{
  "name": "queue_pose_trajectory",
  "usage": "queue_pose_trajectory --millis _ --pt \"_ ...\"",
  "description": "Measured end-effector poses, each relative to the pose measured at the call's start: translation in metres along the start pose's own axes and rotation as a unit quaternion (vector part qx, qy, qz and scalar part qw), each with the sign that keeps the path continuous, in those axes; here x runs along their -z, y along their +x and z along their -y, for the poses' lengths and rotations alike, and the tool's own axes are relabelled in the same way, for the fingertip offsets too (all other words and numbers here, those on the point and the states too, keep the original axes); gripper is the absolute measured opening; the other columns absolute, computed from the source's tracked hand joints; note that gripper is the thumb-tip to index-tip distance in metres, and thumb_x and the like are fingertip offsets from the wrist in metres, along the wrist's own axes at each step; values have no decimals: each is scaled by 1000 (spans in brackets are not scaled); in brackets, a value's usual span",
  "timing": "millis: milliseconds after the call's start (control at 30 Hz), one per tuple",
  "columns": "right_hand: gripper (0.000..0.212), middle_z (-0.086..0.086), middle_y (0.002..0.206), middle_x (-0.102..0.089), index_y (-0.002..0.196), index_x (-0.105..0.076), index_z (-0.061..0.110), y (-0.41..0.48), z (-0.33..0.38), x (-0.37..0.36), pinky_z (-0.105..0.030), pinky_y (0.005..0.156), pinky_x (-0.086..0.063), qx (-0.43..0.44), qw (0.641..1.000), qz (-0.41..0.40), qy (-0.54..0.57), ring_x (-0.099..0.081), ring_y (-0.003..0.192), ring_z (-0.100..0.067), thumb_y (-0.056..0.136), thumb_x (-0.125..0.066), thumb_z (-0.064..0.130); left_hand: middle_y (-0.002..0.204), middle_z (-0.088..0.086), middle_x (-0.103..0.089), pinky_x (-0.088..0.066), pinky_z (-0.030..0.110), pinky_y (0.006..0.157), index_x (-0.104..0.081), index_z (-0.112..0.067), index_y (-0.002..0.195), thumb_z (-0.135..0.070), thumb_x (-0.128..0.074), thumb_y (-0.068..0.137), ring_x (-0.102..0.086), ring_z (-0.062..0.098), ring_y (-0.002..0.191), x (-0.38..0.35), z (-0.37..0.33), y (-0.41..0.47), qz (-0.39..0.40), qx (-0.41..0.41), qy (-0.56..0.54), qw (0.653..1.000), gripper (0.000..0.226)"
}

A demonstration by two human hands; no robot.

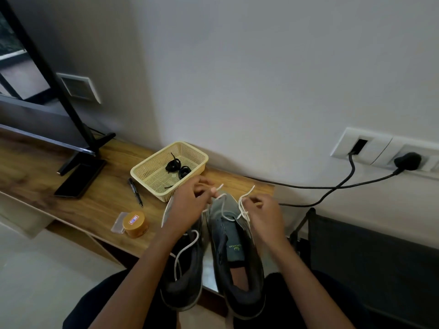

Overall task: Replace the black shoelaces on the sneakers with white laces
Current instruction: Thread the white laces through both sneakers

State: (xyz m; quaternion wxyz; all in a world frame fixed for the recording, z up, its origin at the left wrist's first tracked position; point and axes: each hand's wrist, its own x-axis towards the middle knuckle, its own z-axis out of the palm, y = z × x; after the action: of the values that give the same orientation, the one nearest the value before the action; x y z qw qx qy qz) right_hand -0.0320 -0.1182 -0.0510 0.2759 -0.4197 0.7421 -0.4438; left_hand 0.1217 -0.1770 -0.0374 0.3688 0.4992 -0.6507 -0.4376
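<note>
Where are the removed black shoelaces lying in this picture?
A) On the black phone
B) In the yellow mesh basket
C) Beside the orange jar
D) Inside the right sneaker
B: the coiled black shoelaces lie on the floor of the yellow mesh basket, which stands on the wooden desk against the wall.

The basket [142,170] and pen [135,191] crowd the shoes' far side; bare desk [35,172] lies left.
</note>
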Motion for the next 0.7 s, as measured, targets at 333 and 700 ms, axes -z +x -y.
queue_pose_trajectory --millis 333,700 --pt "4 -5 79 -73 77 -74 12 14 32 -2 -23 64 -50 -57 949 153 269 -68 73 -15 79 -70 11 74 7 -69 -49 13 60 -58 -5 109 -12 -61 90 -64 3 61 -19 -14 0 7 20 -135 991 20" --pt "17 -1 99 -62 100 -62 2 44 24 24 -26 81 -49 130 881 -431 147 -56 96 -14 92 -50 12 95 -5 -66 -46 9 71 -65 -15 102 -16 -57 92 -60 8 84 -13 17 9 -2 51 135 990 14"
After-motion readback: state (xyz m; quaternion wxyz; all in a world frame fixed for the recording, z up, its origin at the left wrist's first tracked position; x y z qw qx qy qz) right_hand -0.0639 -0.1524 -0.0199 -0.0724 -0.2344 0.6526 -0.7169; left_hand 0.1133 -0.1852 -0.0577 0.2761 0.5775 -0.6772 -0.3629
